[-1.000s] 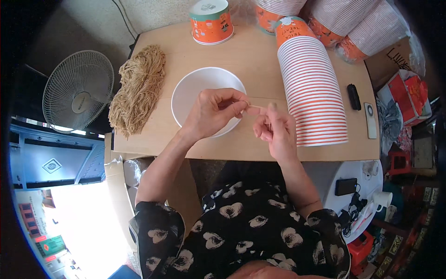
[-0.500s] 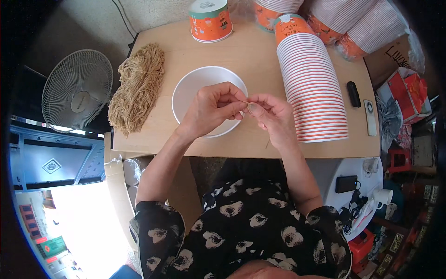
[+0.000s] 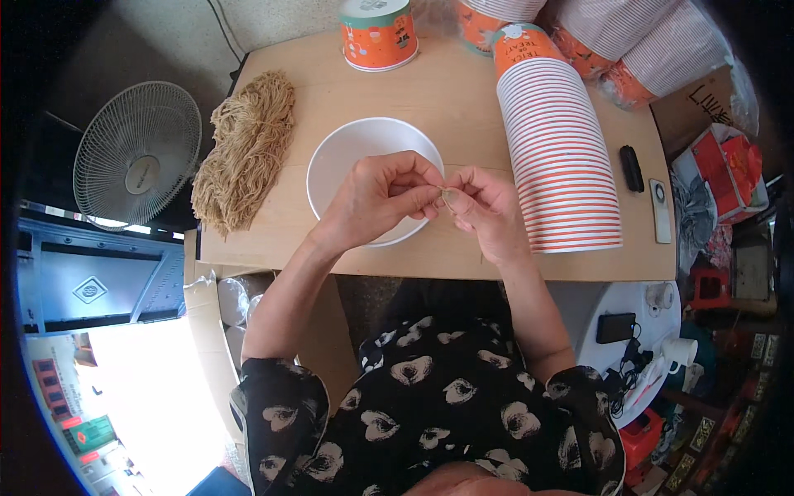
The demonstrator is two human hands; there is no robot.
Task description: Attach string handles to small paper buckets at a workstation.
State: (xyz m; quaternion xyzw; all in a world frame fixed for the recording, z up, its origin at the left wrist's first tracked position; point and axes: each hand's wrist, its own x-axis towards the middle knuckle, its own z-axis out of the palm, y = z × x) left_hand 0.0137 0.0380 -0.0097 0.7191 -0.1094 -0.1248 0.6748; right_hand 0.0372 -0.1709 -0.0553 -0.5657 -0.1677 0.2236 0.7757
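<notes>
My left hand (image 3: pixel 376 198) and my right hand (image 3: pixel 490 217) meet fingertip to fingertip above the near right part of a white round tub (image 3: pixel 333 157). Both are closed in a pinch on a thin tan string (image 3: pixel 444 191), of which only a tiny bit shows between the thumbs; the fingers hide the rest. The tub stands on the table with its mouth up, and its near right rim lies behind my hands. Left of it rests a thick bundle of tan strings (image 3: pixel 248 157), gathered near its middle.
A long nested stack of orange and white paper tubs (image 3: pixel 562 157) lies at the right. One orange tub (image 3: pixel 380 41) stands at the back, beside more plastic-wrapped stacks (image 3: pixel 674 54). A black object (image 3: pixel 630 169) and a pale device (image 3: pixel 659 211) lie at the table's (image 3: pixel 397 263) right edge.
My hands stay pinched together over the tub, with slight finger movement. The thin strand end that hung below my right hand no longer shows. The view has shifted slightly.
</notes>
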